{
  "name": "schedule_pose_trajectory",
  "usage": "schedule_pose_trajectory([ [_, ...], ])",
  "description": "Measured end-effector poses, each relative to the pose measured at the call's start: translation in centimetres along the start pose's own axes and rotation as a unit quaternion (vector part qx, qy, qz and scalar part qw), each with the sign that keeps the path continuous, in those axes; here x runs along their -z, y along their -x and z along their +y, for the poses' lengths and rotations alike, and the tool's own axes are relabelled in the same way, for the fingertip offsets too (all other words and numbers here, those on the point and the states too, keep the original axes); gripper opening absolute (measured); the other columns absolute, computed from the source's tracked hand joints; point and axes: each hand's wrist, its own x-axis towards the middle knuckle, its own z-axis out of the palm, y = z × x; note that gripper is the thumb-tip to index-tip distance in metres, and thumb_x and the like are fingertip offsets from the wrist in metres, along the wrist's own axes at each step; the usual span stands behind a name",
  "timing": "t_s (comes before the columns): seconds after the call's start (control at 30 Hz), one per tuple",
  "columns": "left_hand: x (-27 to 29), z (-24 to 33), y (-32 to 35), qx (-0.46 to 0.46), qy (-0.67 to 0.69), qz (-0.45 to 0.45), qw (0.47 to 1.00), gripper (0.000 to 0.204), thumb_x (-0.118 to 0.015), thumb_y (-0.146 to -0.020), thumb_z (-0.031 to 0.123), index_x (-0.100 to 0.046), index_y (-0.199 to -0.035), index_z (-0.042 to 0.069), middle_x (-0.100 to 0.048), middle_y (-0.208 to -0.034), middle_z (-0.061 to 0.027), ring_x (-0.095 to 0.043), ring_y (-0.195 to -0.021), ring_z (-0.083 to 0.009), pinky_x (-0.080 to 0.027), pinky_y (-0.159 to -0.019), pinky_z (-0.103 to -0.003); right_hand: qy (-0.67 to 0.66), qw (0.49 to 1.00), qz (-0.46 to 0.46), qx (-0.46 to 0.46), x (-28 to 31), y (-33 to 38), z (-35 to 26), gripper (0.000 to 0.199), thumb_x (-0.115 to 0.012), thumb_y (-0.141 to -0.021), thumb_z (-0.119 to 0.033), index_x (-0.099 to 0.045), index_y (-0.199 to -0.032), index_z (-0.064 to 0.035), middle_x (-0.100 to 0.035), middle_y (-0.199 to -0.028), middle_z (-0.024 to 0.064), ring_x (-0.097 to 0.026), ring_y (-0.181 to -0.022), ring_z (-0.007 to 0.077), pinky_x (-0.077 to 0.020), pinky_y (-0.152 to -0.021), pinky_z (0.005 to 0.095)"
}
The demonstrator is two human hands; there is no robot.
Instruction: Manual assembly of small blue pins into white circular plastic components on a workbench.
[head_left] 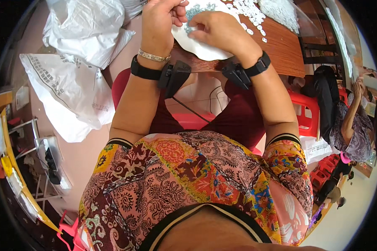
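At the top of the head view, my left hand is closed, its fingers curled and fingertips partly cut off by the picture's edge. Something tiny and pale may be at its fingertips; I cannot make it out. My right hand bends over a heap of small grey-green pieces, fingers curled in toward the thumb. Whatever is in that grip is hidden. The heap lies on a white wavy-edged sheet at the near side of a brown wooden table. Small white oval pieces with holes are scattered to its right.
A larger mass of white pieces lies at the table's far right. White sacks stand on the left, with a flattened sack on the floor. A red stool is at the right, near another person.
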Motion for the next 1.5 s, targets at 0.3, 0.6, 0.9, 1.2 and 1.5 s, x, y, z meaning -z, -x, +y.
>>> schedule_pose_trajectory([
  [0.3, -0.4, 0.5, 0.2, 0.004, -0.007, 0.016, 1.000, 0.019, -0.049, -0.089, 0.015, -0.055, -0.076, 0.003, -0.051, -0.062, -0.0008, -0.048, -0.053, -0.0086, -0.037, -0.050, -0.019, -0.042, 0.998, -0.030, -0.045, 2.0, 0.3, 0.3, 0.014, -0.065, -0.076, -0.016, -0.065, -0.085, -0.0048, -0.064, -0.069, 0.0102, -0.061, -0.063, 0.0241, -0.0471, -0.061, 0.0337],
  [0.6, 0.1, -0.8, -0.3, 0.003, -0.017, 0.009, 1.000, 0.020, -0.049, -0.091, 0.016, -0.055, -0.076, 0.003, -0.050, -0.061, 0.0001, -0.047, -0.052, -0.0084, -0.037, -0.050, -0.019, -0.033, 0.996, -0.040, -0.066, 3.4, 0.4, 1.3, 0.012, -0.065, -0.079, -0.014, -0.066, -0.087, -0.0048, -0.064, -0.069, 0.0073, -0.058, -0.060, 0.0177, -0.0464, -0.059, 0.0293],
  [0.9, -0.1, -2.2, -0.1, 0.048, 0.017, -0.047, 0.998, 0.019, -0.049, -0.091, 0.016, -0.058, -0.086, 0.000, -0.055, -0.068, -0.0019, -0.050, -0.058, -0.0092, -0.038, -0.054, -0.020, -0.367, 0.926, 0.018, -0.085, 4.6, 0.3, 0.3, 0.008, -0.061, -0.087, -0.008, -0.064, -0.089, -0.0012, -0.057, -0.069, -0.0024, -0.049, -0.064, 0.0054, -0.0410, -0.057, 0.0225],
  [1.2, -1.8, -2.2, 1.0, 0.050, -0.004, -0.026, 0.998, 0.020, -0.055, -0.084, 0.018, -0.061, -0.076, 0.001, -0.056, -0.066, -0.0020, -0.052, -0.057, -0.0086, -0.038, -0.052, -0.019, -0.270, 0.957, 0.104, -0.013, 6.1, 1.1, -2.7, 0.008, -0.063, -0.086, -0.007, -0.064, -0.092, -0.0008, -0.057, -0.070, -0.0042, -0.048, -0.063, 0.0041, -0.0400, -0.056, 0.0199],
  [1.5, -1.5, -1.6, 1.0, 0.080, -0.039, -0.102, 0.991, 0.022, -0.052, -0.086, 0.019, -0.062, -0.079, 0.000, -0.058, -0.067, -0.0023, -0.052, -0.059, -0.0080, -0.038, -0.054, -0.020, -0.108, 0.987, 0.113, 0.043, 5.9, 1.2, -1.4, 0.015, -0.067, -0.082, -0.011, -0.067, -0.095, -0.0041, -0.066, -0.078, 0.0022, -0.059, -0.067, 0.0088, -0.0477, -0.060, 0.0231],
])
